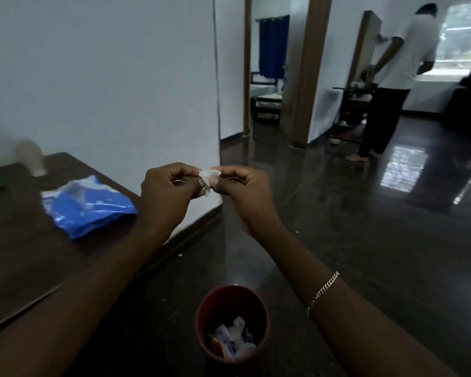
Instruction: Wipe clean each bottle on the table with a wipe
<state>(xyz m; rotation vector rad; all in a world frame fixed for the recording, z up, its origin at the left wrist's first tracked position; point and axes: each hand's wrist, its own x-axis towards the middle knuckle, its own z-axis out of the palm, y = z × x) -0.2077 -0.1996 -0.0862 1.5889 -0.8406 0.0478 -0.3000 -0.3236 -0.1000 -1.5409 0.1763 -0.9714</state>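
Two hands up: my left hand [166, 187] and right hand [246, 187] had fingers clamped on one crumpled wipe [208, 178]; red bin [201, 319] sat on floor [351, 240]

Person, head-camera view, two arms showing. Left hand [166, 193] and right hand [246, 193]: bare. Forearms: bare to the frame edge. Right wrist: one bracelet [324, 289], a slim flat-link chain in pale gold-coloured metal, with a short end dangling.
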